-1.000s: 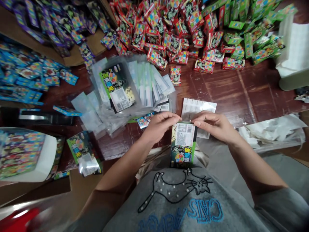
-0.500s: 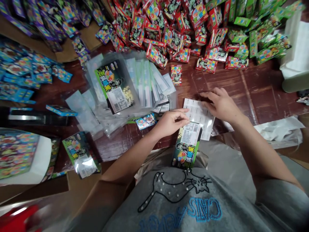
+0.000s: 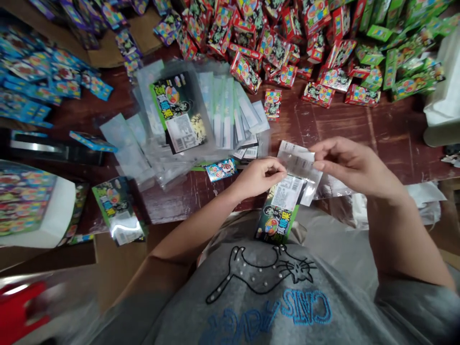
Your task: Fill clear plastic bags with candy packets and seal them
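My left hand (image 3: 264,177) is closed in a pinch at the top edge of a black and green printed package (image 3: 279,215), which lies at the table's front edge against my shirt. Just right of it, my right hand (image 3: 350,160) pinches the corner of a clear plastic piece above a white label sheet (image 3: 286,147). The sheet lies partly under the package's top end. A small blue packet (image 3: 220,169) rests left of my left hand. Beyond the hands stands a small red packet (image 3: 273,104).
Clear bags with black cards (image 3: 183,115) are piled left of centre. Heaps of red boxes (image 3: 247,72), green boxes (image 3: 409,81), blue boxes (image 3: 25,88) and purple packets line the back and left. A white container (image 3: 445,96) stands at the right.
My right hand has gone from lying spread on the label sheet to a pinch, pulling a clear plastic piece up and to the right. The whole view has shifted slightly.
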A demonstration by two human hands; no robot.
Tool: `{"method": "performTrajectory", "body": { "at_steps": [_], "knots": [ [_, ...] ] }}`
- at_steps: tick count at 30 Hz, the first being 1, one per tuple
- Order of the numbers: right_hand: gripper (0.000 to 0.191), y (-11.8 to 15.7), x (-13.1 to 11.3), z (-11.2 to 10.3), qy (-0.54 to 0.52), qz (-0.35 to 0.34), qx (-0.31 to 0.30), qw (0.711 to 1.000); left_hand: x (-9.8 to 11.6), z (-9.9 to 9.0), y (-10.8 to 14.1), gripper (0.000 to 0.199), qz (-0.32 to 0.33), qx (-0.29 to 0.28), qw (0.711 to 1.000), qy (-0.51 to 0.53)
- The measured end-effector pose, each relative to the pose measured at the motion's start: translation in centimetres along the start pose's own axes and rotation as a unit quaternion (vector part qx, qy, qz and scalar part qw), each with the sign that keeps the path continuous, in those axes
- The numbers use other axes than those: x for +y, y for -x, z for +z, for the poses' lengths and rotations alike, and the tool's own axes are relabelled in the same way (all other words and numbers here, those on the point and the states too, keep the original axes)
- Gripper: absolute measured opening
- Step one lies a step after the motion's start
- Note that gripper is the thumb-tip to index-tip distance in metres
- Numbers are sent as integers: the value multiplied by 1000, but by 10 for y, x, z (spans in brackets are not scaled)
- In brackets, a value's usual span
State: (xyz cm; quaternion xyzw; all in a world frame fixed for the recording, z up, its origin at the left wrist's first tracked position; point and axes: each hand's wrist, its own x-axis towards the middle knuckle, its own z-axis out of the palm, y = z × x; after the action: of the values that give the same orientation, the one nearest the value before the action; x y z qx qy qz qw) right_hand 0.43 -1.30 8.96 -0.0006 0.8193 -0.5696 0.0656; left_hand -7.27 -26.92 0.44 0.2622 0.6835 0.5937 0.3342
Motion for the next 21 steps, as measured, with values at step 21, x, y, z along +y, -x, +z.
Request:
{"method": "performTrajectory", "body": {
  "at_steps": [21],
  "knots": [
    [45, 33, 0, 82, 252, -167, 59, 951, 35, -4, 47, 32, 13, 29, 999, 0]
  ]
}}
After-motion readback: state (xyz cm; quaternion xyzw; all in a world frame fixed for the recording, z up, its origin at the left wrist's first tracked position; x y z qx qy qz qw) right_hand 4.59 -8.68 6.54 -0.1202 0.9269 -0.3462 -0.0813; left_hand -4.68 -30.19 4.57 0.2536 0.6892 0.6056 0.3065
